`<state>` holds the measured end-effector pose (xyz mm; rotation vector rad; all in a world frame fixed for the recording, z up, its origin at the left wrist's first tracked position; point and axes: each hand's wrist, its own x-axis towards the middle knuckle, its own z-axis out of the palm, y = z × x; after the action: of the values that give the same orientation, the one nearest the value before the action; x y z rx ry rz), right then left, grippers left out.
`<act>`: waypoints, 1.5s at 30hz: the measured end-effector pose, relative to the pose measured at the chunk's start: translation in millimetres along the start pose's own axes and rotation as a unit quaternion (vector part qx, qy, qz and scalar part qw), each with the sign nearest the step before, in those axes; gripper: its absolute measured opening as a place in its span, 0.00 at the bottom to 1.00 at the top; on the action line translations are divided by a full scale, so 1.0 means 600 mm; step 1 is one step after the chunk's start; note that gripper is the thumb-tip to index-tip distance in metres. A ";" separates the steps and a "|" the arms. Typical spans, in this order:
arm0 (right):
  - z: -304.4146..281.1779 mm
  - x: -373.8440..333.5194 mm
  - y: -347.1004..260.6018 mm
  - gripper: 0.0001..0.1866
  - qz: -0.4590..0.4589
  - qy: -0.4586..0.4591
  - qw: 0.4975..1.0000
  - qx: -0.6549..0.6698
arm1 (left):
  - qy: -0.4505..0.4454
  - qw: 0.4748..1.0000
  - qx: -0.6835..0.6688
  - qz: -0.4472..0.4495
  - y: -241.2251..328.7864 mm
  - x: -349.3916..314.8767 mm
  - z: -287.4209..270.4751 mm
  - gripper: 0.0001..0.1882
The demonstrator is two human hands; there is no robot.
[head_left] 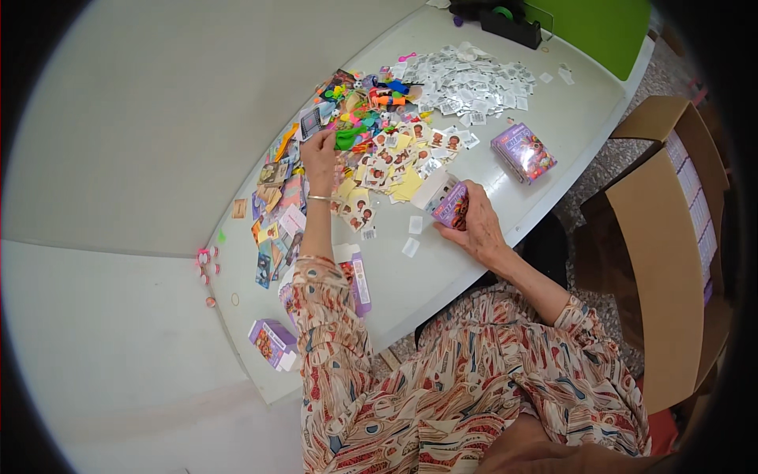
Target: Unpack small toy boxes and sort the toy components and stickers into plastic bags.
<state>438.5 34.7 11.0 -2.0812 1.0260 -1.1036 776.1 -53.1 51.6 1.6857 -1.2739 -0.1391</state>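
Our right hand (483, 230) pinches an open purple cardboard box (450, 208) between fingers (474, 201); our left hand (318, 160) is beside multicoloured plastic trinkets (349, 140), its fingers' state we cannot tell.

On the table (395, 296), the tape dispenser (509, 31) sits at the far end, with a heap of packets (474, 85) before it, small toys (350, 139) to the heap's left and picture cards (387, 160) nearer the person. One box (523, 154) stands right of the cards, another (452, 207) is in the right hand (483, 227) between them, and a third (271, 341) lies near left. Right of the table, a carton (662, 292) contains further boxes (693, 207).
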 end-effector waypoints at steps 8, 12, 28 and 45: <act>-0.003 -0.004 0.001 0.42 -0.002 0.015 1.000 -0.003 | -0.185 0.870 -0.421 -0.179 0.153 -0.077 -0.056 0.08; 0.004 -0.004 0.013 0.42 0.001 0.017 1.000 -0.011 | -0.231 0.820 -0.474 -0.223 0.214 -0.142 -0.028 0.07; -0.001 -0.008 0.001 0.42 -0.002 0.022 1.000 0.016 | -0.328 0.900 0.169 0.230 0.309 -0.261 0.010 0.17; 0.006 -0.003 -0.004 0.45 -0.008 0.012 1.000 -0.026 | -0.079 0.930 0.357 0.031 -0.061 -0.049 -0.050 0.12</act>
<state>441.9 37.8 10.6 -2.1269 1.0615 -1.1234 805.6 -12.8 27.2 2.2753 -1.6160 0.2690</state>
